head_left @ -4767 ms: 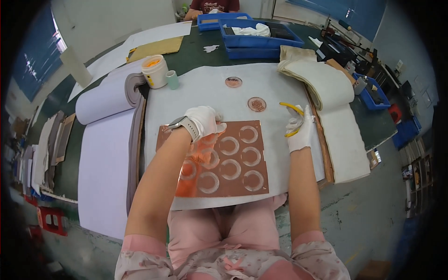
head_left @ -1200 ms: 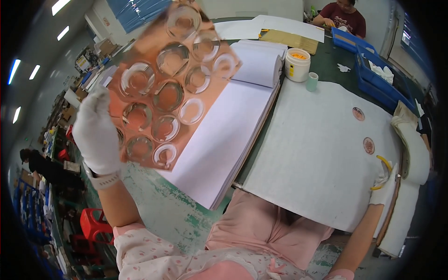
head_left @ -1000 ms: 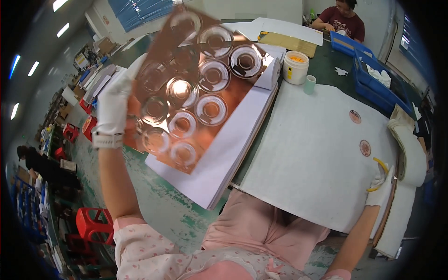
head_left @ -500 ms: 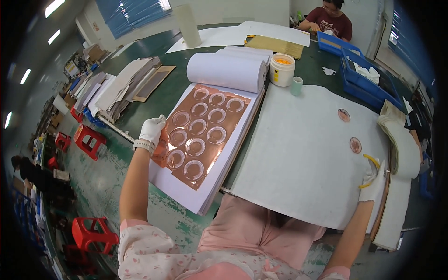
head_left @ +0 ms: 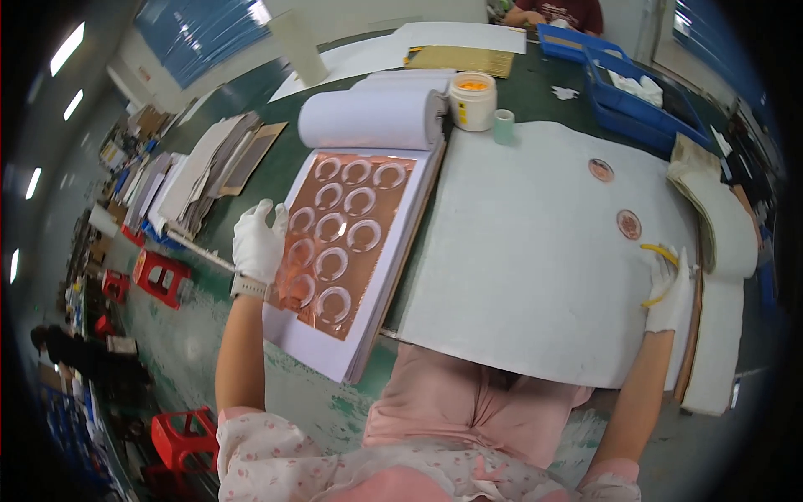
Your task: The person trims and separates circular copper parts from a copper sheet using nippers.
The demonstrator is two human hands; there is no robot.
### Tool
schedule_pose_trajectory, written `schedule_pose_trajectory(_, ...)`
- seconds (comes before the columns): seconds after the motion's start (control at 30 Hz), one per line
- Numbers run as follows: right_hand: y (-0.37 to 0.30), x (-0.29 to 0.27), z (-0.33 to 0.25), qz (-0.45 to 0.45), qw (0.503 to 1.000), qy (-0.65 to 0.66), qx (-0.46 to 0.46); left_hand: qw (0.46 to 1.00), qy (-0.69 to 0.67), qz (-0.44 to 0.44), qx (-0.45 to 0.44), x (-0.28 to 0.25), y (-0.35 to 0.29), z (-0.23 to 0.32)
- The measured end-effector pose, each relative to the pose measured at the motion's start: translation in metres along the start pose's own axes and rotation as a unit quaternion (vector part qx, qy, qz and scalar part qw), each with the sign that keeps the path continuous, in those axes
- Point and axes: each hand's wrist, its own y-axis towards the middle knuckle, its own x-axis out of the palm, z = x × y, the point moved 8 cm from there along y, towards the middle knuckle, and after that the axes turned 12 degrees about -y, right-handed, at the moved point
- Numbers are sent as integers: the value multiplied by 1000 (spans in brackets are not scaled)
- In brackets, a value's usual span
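My left hand (head_left: 259, 241), in a white glove, is beside the left edge of a shiny copper-coloured sheet (head_left: 345, 219). Its thumb and fingers are bent but apart, with nothing seen between them. Several pale ring shapes cover the sheet, which lies on a thick stack of white paper (head_left: 368, 350) with its upper pages rolled back. Farther right, my gloved right hand (head_left: 669, 297) is closed round a yellow curved-handled tool (head_left: 659, 251), its kind mostly hidden by the fingers. Two round copper-patterned discs (head_left: 600, 170) lie on the white board (head_left: 519, 251) beyond that hand.
A white tub (head_left: 473, 107) with orange contents and a small pale green cylinder (head_left: 503, 127) stand behind the board. Blue trays (head_left: 640, 117) are at the far right, near a person (head_left: 569, 12). Paper stacks (head_left: 205, 163) lie left; red stools (head_left: 159, 276) stand on the floor.
My left hand has let go of the copper sheet's left edge, and its fingers have spread. The right hand keeps the yellow tool near the board's right edge. The whole view has shifted slightly.
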Motion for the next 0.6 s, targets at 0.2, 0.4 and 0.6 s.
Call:
schedule_pose_trajectory(0.2, 15, 0, 7, -133, 987, 60, -60, 958, -88, -38, 271, 31, -6, 137)
schedule_pose_trajectory(0.4, 12, 12, 15, -93, 995, 13, -44, 930, -42, -291, 222, 86, -18, 101)
schedule_pose_trajectory(0.6, -17, 22, -13, -103, 983, -149, -24, 921, -102, -164, 338, 39, -10, 245)
